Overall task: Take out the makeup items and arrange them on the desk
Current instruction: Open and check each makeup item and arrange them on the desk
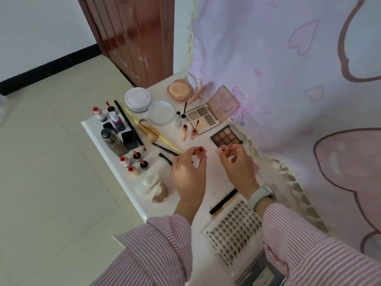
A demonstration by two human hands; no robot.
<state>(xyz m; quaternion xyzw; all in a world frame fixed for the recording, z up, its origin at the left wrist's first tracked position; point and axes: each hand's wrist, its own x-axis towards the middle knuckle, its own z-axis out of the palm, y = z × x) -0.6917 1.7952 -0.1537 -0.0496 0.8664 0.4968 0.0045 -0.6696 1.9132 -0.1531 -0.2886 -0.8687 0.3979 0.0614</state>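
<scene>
Glossy smooth white desk top (115, 159); shiny varnished red-brown wooden door (136, 36); soft matt pink striped cloth sleeves (165, 244).

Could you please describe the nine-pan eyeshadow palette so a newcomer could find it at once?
On the white desk, look along the edge by the pink curtain, just beyond the right hand. The nine-pan palette is black-framed with brown squares; the neighbouring open palette is white with four greyish pans.

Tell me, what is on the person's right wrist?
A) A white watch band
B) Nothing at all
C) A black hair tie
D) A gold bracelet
A: a white watch band wraps the wrist just above the striped sleeve, behind the right hand, which pinches a small pink cap.
</scene>
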